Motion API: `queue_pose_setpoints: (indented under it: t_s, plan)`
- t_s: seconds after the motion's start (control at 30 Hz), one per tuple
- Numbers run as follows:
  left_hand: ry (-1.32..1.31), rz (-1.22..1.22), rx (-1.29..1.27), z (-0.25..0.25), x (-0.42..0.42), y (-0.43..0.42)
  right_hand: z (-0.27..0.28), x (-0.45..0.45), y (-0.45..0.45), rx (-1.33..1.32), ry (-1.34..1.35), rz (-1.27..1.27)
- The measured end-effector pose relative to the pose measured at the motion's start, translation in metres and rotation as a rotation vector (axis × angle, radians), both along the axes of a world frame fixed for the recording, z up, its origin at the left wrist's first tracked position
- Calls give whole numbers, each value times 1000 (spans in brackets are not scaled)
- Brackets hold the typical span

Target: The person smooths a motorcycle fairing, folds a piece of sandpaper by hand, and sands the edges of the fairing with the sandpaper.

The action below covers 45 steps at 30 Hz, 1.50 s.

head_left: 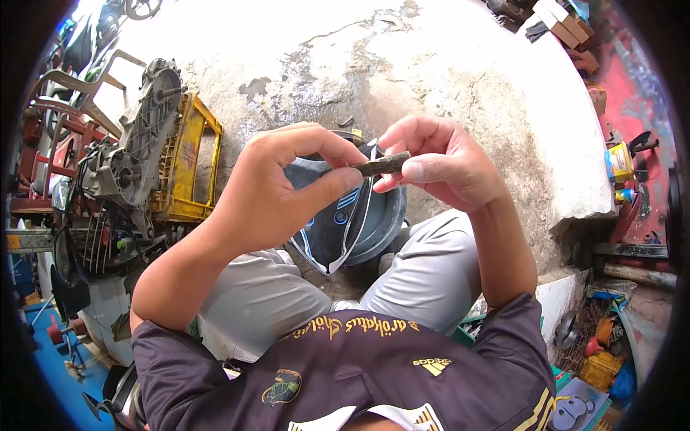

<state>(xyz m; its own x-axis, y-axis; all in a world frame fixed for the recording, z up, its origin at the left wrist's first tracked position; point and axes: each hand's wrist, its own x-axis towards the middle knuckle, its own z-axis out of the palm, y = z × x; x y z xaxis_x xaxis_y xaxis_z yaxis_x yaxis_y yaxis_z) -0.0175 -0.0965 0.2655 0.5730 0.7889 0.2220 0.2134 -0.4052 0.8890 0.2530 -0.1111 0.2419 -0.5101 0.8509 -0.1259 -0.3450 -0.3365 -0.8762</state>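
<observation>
Between my two hands is a short, dark, rough-looking stick-like piece [378,166], held nearly level. My left hand [287,169] pinches its left end between thumb and fingers. On the other end rests the thumb of my right hand [449,167], with the fingers curled behind the piece. Its exact kind I cannot make out. Beneath my hands, between my knees, a black item with white edging and blue marks [332,233] lies over a dark round tub [388,230]. My hands hide part of both.
To the left, a metal engine casing [147,118] leans by a yellow plastic crate [198,161]. Chairs [90,90] stand beyond it. A pale concrete ledge [568,136] runs along the right, with cans [619,164] past it. Tools and parts [604,352] fill the lower right.
</observation>
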Motion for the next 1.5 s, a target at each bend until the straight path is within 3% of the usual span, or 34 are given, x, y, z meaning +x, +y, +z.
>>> queue_pose_setpoints:
  t_s: [0.3, 0.47, 0.77, 1.1, 1.4, 1.5]
  plan:
    - [30, 53, -57, 2, 0, -1, 3, 0, 0, 64, -142, 17]
    - [70, 85, -64, 2, 1, 0, 13, -7, -7, 197, -462, -12]
    - [96, 111, -69, -2, 2, 0, 3, -7, -12, 295, -570, -56]
    - [71, 107, -2, -3, 3, 0, 3, 2, -11, 291, -505, 21]
    - [-97, 15, -7, -12, -2, 5, 0, -1, -9, 247, -201, 123]
    - [-28, 77, -17, -6, -2, 0, -1, -2, -8, 229, -188, 137]
